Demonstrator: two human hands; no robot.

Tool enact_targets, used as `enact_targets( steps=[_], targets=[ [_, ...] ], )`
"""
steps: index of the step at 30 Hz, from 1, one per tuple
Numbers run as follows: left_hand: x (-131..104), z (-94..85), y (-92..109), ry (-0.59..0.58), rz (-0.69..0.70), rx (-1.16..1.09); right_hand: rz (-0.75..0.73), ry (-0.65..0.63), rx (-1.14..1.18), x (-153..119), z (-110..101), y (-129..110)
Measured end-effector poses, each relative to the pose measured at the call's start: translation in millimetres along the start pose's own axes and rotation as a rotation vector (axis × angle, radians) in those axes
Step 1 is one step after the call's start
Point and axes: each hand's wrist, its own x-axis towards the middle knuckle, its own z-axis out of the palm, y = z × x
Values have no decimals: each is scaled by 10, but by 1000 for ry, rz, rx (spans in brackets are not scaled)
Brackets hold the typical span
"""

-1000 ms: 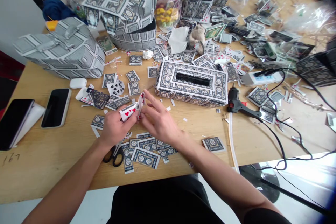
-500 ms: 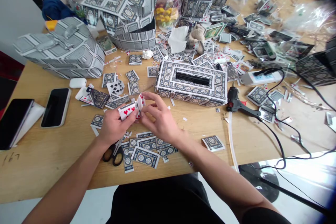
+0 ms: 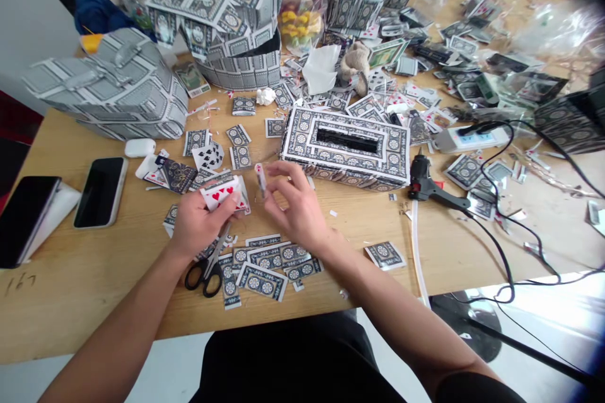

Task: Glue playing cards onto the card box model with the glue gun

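Between thumb and fingers, my left hand (image 3: 196, 221) grips a folded playing card (image 3: 221, 195) whose red hearts face up. My right hand (image 3: 297, 208) is a short way to the right, pinching a narrow strip of playing card (image 3: 260, 179) held on edge. A gap separates the two pieces. Below my left hand lie black-handled scissors (image 3: 207, 271), blades pointing up and right. Cut card pieces (image 3: 262, 281) with blue patterned backs are spread on the table beside them. Behind my right hand stands a tissue-box shape covered in cards (image 3: 347, 146), with a dark slot on top.
A glue gun (image 3: 425, 182) with its cord lies right of the box, near a power strip (image 3: 470, 138). Two phones (image 3: 100, 194) are at the left. Card-woven bags (image 3: 118, 88) and a heap of loose cards (image 3: 378, 82) fill the back.
My hands have moved apart. The strip has come away from the folded card with my right hand, while my left hand has shifted slightly left with the card.
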Motion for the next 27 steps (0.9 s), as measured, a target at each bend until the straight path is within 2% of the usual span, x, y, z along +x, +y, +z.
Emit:
enact_targets(
  steps=[4, 7, 11, 14, 18, 23, 27],
  targets=[
    [50, -67, -62, 135, -112, -143, 97, 105, 68, 64, -87, 18],
    [67, -73, -47, 176, -93, -117, 229, 51, 255, 66, -81, -29],
    [71, -33, -26, 134, -48, -128, 422, -40, 482, 63, -60, -94],
    [89, -14, -76, 108, 70, -55, 497, -78, 593, 93, -85, -110],
    [106, -41, -141, 106, 242, 79, 524, -112, 696, 128, -118, -113],
    [61, -82, -26, 2, 515, 268, 495, -219, 761, 129, -127, -115],
    [15, -49, 42, -41, 582, 310, 535, -301, 806, 127, -125, -109]
  ],
)
